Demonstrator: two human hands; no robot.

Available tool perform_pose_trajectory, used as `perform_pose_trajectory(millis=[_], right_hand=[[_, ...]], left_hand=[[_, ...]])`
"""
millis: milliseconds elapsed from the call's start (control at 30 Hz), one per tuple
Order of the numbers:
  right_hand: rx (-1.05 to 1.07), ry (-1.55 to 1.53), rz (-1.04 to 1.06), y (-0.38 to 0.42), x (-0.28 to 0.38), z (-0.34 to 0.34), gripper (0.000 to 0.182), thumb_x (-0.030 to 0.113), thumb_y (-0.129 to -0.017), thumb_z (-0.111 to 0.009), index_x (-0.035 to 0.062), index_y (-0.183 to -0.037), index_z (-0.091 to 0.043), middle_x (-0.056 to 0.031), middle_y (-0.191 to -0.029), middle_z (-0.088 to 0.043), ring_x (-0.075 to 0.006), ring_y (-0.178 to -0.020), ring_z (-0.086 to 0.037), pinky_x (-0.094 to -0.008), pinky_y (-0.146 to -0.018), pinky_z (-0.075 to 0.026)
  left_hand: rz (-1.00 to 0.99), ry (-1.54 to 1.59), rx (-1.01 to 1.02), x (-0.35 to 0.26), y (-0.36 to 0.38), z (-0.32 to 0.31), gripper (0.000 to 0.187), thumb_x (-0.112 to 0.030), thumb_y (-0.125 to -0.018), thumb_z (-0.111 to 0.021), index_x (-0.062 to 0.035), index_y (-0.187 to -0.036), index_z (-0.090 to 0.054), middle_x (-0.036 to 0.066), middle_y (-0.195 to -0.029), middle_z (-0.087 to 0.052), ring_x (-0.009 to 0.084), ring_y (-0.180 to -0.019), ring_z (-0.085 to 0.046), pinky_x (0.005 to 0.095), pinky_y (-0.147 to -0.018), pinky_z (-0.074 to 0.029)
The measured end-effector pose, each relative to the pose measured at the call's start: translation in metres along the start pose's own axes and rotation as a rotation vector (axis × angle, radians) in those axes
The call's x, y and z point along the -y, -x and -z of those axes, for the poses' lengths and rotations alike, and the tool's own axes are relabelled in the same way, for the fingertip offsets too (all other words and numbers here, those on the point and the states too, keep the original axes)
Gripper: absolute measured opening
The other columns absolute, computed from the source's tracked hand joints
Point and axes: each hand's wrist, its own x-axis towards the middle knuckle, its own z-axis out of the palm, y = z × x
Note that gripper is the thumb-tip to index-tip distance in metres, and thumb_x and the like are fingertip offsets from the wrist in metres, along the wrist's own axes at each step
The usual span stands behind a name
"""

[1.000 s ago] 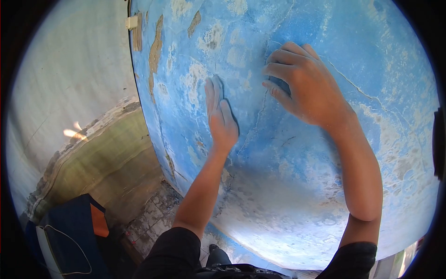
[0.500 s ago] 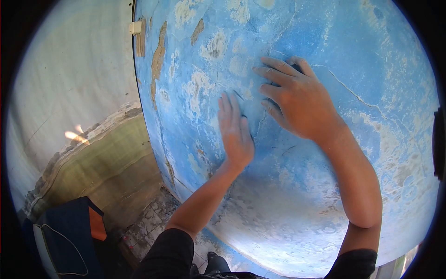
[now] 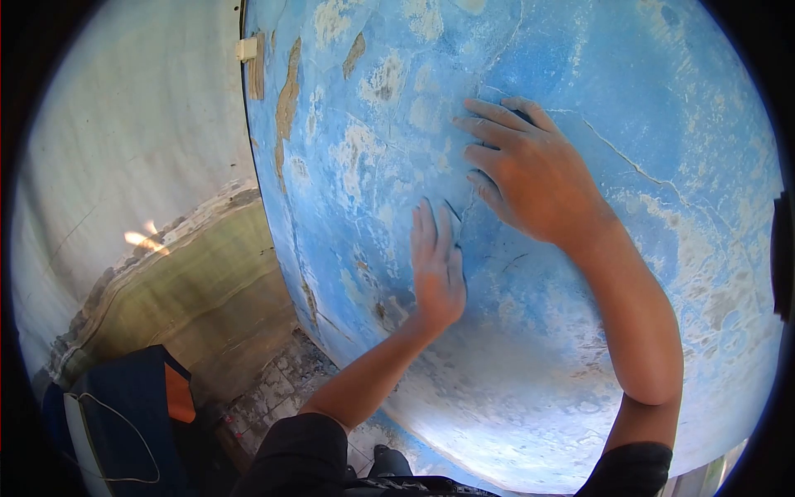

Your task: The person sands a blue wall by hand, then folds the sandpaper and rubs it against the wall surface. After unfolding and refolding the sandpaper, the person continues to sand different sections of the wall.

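Note:
My left hand [image 3: 439, 277] lies palm-in against the worn blue wall [image 3: 397, 166], fingers close together and pointing up. A thin dark sheet [image 3: 453, 210] is pressed flat under it, with only its edges showing beside the fingers and thumb. Higher up and to the right, my right hand [image 3: 538, 178] rests on the same wall with its fingers spread and pointing left. No object can be made out in it; a dark patch shows between its upper fingers. Pale scuffs, peeled spots and a thin crack [image 3: 633, 166] mark the paint around both hands.
A pale wall [image 3: 141, 108] with a greenish lower part meets the blue wall at the left. A small cream fitting [image 3: 246, 49] sits at that edge. Lower left are a dark blue and orange item [image 3: 132, 402] with a cord and dirty floor tiles [image 3: 273, 389].
My left hand has slid down and slightly right along the wall, and the dark sheet has moved with it. My right hand stays in nearly the same place.

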Motion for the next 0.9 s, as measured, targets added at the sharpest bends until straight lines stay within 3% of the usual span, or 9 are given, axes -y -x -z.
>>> perform_pose_trajectory(millis=[33,133,233,333,433,567,633,733,900], right_hand=[[-0.014,-0.008,0.008,0.0,-0.002,0.0,0.018,0.013,-0.092,-0.077,0.0054,-0.108,-0.081,-0.0113,-0.143,-0.071,-0.0256,-0.146,-0.056,-0.0436,-0.126,-0.038],[-0.037,-0.011,0.013,-0.001,-0.001,-0.001,0.017,0.013,-0.092,-0.077,0.0052,-0.106,-0.081,-0.0118,-0.141,-0.072,-0.0256,-0.145,-0.057,-0.0434,-0.125,-0.039],[-0.027,-0.011,0.016,-0.001,-0.001,0.0,0.016,0.013,-0.091,-0.077,0.0051,-0.105,-0.081,-0.0123,-0.14,-0.072,-0.0257,-0.144,-0.057,-0.0433,-0.124,-0.039],[-0.031,-0.029,0.01,-0.003,-0.003,0.0,0.016,0.012,-0.091,-0.076,0.0051,-0.104,-0.081,-0.0127,-0.139,-0.072,-0.0258,-0.144,-0.057,-0.0433,-0.123,-0.04],[-0.022,-0.05,0.006,-0.003,0.0,0.001,0.015,0.013,-0.091,-0.076,0.0051,-0.103,-0.081,-0.0128,-0.139,-0.072,-0.0258,-0.143,-0.058,-0.0432,-0.122,-0.041],[-0.025,-0.002,0.015,-0.006,0.0,0.0,0.014,0.015,-0.092,-0.076,0.0054,-0.101,-0.08,-0.0119,-0.136,-0.073,-0.0255,-0.141,-0.059,-0.0429,-0.121,-0.041],[-0.003,-0.005,0.019,-0.004,0.005,-0.001,0.013,0.016,-0.092,-0.076,0.0056,-0.1,-0.08,-0.0118,-0.135,-0.073,-0.0255,-0.14,-0.059,-0.0428,-0.12,-0.041],[0.01,-0.002,0.032,-0.003,0.006,-0.003,0.013,0.016,-0.093,-0.076,0.0058,-0.099,-0.08,-0.0116,-0.135,-0.073,-0.0255,-0.139,-0.059,-0.0425,-0.12,-0.041],[0.009,-0.035,0.022,-0.004,0.005,-0.002,0.014,0.017,-0.093,-0.076,0.0057,-0.1,-0.08,-0.012,-0.137,-0.073,-0.0255,-0.14,-0.059,-0.0421,-0.121,-0.041]], left_hand=[[-0.033,0.014,0.033,0.0,0.008,-0.001,0.057,-0.021,-0.116,-0.038,0.0055,-0.167,-0.035,0.032,-0.177,-0.019,0.0551,-0.163,-0.015,0.0586,-0.131,-0.015],[-0.122,-0.023,0.007,0.011,-0.036,0.008,0.057,-0.022,-0.117,-0.037,0.0059,-0.167,-0.035,0.032,-0.177,-0.02,0.0549,-0.163,-0.015,0.0586,-0.131,-0.015],[-0.003,-0.004,-0.019,0.014,-0.087,0.022,0.058,-0.022,-0.117,-0.036,0.0059,-0.168,-0.032,0.031,-0.178,-0.017,0.0541,-0.164,-0.013,0.0579,-0.132,-0.014],[0.02,0.027,-0.056,0.036,-0.071,0.021,0.058,-0.022,-0.118,-0.035,0.0044,-0.17,-0.029,0.03,-0.179,-0.013,0.0535,-0.165,-0.01,0.0586,-0.132,-0.012],[0.145,-0.01,-0.011,0.026,0.003,0.005,0.059,-0.02,-0.118,-0.034,0.0036,-0.171,-0.026,0.03,-0.18,-0.011,0.0534,-0.165,-0.007,0.0596,-0.131,-0.01],[0.126,-0.091,0.095,-0.006,-0.015,0.011,0.058,-0.02,-0.118,-0.033,0.0037,-0.171,-0.025,0.03,-0.179,-0.011,0.0534,-0.165,-0.007,0.0601,-0.131,-0.01],[-0.016,-0.049,0.033,0.004,-0.057,0.018,0.058,-0.01,-0.114,-0.038,0.0003,-0.17,-0.031,0.031,-0.177,-0.02,0.0581,-0.162,-0.013,0.0633,-0.13,-0.01],[0.02,0.048,-0.102,0.035,-0.07,0.019,0.057,-0.009,-0.114,-0.038,0.0014,-0.169,-0.033,0.032,-0.176,-0.022,0.0581,-0.163,-0.012,0.0666,-0.129,-0.012],[0.021,0.078,-0.036,0.009,0.007,0.0,0.055,-0.014,-0.117,-0.034,0.0093,-0.166,-0.033,0.033,-0.175,-0.024,0.0558,-0.164,-0.01,0.0628,-0.13,-0.016]])
